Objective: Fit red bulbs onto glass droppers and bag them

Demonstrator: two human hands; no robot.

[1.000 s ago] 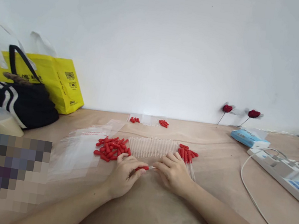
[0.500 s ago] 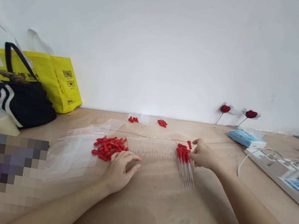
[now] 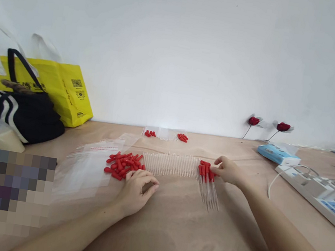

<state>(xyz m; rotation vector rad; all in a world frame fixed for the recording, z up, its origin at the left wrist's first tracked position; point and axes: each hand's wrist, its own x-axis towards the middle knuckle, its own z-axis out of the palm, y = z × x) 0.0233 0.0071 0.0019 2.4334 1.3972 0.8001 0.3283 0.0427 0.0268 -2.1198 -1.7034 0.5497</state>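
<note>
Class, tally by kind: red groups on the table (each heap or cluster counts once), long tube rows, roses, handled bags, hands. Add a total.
Red groups: 4 (loose bulb heap, dropper cluster, two small back clusters)
Long row of clear tubes: 1
Roses: 2
Handled bags: 2 (yellow tote, striped black bag)
Hands: 2 (left hand, right hand)
Total: 11

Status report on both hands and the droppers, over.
Left hand beside loose red rounded bulbs. Right hand at thin clear red-bulbed droppers. No obstruction visible.
</note>
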